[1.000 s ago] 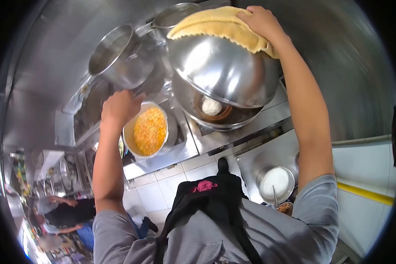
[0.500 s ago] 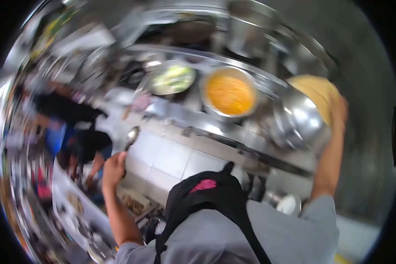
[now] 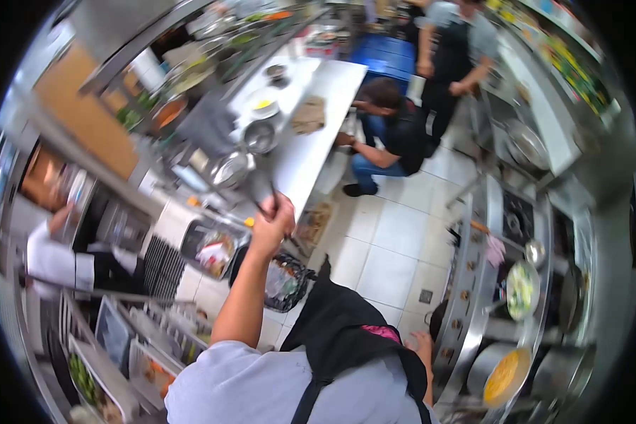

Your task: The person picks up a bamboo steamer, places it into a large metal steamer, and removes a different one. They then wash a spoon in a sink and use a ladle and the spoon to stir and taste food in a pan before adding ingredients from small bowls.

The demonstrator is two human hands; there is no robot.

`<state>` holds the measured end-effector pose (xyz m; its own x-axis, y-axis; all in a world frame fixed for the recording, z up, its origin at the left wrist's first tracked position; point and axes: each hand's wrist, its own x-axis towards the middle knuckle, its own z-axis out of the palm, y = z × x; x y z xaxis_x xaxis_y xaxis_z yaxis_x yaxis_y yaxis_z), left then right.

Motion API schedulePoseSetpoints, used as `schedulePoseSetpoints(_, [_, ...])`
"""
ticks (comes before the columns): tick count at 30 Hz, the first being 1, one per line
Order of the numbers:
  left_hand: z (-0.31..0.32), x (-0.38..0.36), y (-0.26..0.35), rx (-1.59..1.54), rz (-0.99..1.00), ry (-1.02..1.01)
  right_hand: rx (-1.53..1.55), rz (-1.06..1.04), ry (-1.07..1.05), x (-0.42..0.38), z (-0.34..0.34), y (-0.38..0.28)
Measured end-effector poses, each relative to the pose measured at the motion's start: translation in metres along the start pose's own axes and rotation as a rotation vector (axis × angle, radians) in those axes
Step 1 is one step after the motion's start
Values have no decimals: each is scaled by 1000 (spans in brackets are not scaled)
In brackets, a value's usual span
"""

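My left hand [image 3: 275,218] is closed around the handle of a large metal spoon [image 3: 233,169], held out over the end of the white worktable [image 3: 297,159]. The spoon's head partly blends with the metal bowls behind it. On the table near it stand a metal bowl [image 3: 259,136], a container with something yellow [image 3: 263,104] and a brown cloth [image 3: 309,115]. My right hand [image 3: 420,345] hangs low by my apron, beside the stove front [image 3: 459,304]. Its fingers look loose and apart, with nothing seen in them.
On the stove are a pot of orange food [image 3: 507,376], a pan of pale green pieces [image 3: 522,290] and a pink cloth [image 3: 495,250]. One person [image 3: 389,141] crouches by the table, another [image 3: 456,63] stands behind. A bin bag [image 3: 284,283] sits near my left arm.
My view has swung left from the stove to the worktable. My right hand, earlier at the yellow cloth by a metal pot, is now low at my side. The spoon stays in my left hand.
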<state>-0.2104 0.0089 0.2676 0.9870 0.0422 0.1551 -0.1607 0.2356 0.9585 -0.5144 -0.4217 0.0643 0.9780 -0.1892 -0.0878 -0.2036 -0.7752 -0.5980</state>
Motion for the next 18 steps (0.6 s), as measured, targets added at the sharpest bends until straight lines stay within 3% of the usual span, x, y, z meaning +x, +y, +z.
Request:
schedulePoseSetpoints(2, [-38, 7, 35, -194, 348, 212, 62, 24, -190, 21, 28, 22])
schedulePoseSetpoints(3, [-61, 10, 50, -271, 418, 303, 131, 109, -332, 28, 39, 37])
schedulePoseSetpoints(7, [-136, 24, 91, -516, 627, 687, 162, 62, -404, 47, 45, 70])
schedulePoseSetpoints(9, [-177, 41, 96, -571, 734, 861, 134, 298, -481, 66, 23, 61])
schedulePoseSetpoints(13, [-229, 79, 99, -767, 771, 941, 131, 227, -399, 95, 14, 85])
schedulePoseSetpoints(16, [-243, 111, 101, -809, 814, 971, 275, 323, -398, 108, 4, 78])
schedulePoseSetpoints(18, [-255, 125, 95, -800, 808, 1206, 355, 371, -470, 108, 5, 97])
